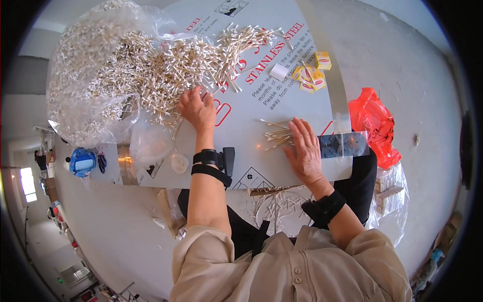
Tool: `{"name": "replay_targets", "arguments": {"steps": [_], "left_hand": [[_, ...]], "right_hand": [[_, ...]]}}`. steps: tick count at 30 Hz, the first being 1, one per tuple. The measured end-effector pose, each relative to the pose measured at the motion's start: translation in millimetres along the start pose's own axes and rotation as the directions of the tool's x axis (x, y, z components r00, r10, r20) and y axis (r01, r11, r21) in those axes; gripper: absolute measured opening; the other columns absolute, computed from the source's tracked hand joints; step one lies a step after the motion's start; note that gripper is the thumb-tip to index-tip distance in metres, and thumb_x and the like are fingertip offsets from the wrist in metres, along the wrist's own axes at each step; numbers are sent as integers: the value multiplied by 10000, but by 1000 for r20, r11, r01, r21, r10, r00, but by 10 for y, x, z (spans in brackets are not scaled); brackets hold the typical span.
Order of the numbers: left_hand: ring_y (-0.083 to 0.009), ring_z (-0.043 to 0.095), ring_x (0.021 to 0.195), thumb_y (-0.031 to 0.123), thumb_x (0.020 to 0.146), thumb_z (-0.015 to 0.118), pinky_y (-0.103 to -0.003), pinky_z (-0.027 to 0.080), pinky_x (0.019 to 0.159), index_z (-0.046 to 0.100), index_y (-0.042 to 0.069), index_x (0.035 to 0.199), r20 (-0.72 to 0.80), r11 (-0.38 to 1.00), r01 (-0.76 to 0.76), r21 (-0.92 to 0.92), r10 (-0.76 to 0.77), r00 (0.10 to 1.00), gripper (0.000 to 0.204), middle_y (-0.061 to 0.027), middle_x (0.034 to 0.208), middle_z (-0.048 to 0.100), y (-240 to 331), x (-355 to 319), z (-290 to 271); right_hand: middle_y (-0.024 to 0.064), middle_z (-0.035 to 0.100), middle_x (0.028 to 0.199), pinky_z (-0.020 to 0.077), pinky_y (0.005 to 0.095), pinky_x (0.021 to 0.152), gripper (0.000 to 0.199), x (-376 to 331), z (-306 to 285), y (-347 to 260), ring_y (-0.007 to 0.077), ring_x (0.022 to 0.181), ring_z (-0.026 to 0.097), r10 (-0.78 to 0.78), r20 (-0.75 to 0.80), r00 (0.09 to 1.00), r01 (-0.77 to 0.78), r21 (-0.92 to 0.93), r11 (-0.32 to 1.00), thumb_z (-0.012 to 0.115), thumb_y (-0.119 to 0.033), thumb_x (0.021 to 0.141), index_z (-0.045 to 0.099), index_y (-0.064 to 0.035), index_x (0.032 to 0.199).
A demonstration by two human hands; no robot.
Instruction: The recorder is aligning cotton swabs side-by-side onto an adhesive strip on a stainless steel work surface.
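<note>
At the table's (302, 90) far left corner a clear plastic bag (80, 75) spills one big heap of cotton swabs (166, 65), too many to count. The left hand (197, 108) rests open-fingered, its grip empty, on the heap's near edge. Toward the near edge, the right hand (305, 151) lies flat, grip open, fingertips touching a small bundle of swabs (277, 137). Beyond it lie about four small yellow packets (313, 73) and one white slip (278, 71). A red plastic bag (375, 126) sits off the right edge.

Small yellow packets (313, 74) clustered at sheet's far right, white square label (278, 71) just left, clear plastic bag (80, 75) of swabs far left, red bag (375, 126) right.
</note>
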State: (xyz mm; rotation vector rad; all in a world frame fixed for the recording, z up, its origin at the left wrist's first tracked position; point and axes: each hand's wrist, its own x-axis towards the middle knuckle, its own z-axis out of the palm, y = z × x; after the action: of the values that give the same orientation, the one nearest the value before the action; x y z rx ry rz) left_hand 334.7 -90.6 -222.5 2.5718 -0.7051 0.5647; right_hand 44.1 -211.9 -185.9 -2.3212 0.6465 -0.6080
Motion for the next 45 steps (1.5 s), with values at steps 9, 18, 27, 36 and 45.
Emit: {"name": "replay_targets", "arguments": {"steps": [9, 18, 27, 36, 45], "left_hand": [[-368, 480, 1113, 66, 741, 692, -498, 384, 964, 589, 57, 1131, 65, 920, -166, -354, 201, 977, 403, -142, 1169, 550, 743, -761, -186], [-352, 478, 1177, -3, 728, 645, -458, 389, 1012, 573, 61, 1202, 34, 883, -360, -302, 387, 921, 484, -130, 1246, 549, 669, -75, -142], [-308, 507, 1071, 49, 764, 667, -470, 404, 940, 611, 91, 1155, 273, 869, -316, -380, 432, 860, 397, -85, 1107, 561, 867, -352, -135], [-324, 409, 1294, 196, 855, 665, -513, 273, 1084, 446, 65, 1391, 320, 932, -343, -119, 364, 875, 593, -131, 1376, 469, 890, -1063, -660], [-321, 479, 1086, 128, 820, 680, -471, 355, 984, 564, 70, 1266, 306, 935, -298, -191, 346, 887, 465, -107, 1133, 533, 1161, -955, -497]], "right_hand": [[77, 557, 1333, 319, 458, 1105, 439, -47, 64, 159, 303, 1284, 469, -207, 130, 970, 220, -90, 971, 678, -90, 772, 603, -60, 1204], [107, 478, 1409, 237, 487, 1155, 447, 14, -12, -42, 318, 1329, 402, -93, 84, 992, 102, -113, 988, 670, -208, 803, 595, -72, 1222], [69, 589, 1172, 355, 462, 1045, 284, -33, -37, 108, 297, 1183, 503, -218, 83, 972, 218, 10, 976, 699, -155, 765, 661, -88, 1038], [0, 617, 973, 408, 398, 935, 190, -54, -11, 129, 241, 1011, 552, -251, 39, 967, 249, 40, 968, 709, -127, 718, 695, -135, 907], [-2, 644, 956, 414, 387, 890, 169, -88, -13, 168, 234, 947, 573, -261, 79, 962, 252, 107, 962, 734, -117, 726, 704, -124, 892]]}}
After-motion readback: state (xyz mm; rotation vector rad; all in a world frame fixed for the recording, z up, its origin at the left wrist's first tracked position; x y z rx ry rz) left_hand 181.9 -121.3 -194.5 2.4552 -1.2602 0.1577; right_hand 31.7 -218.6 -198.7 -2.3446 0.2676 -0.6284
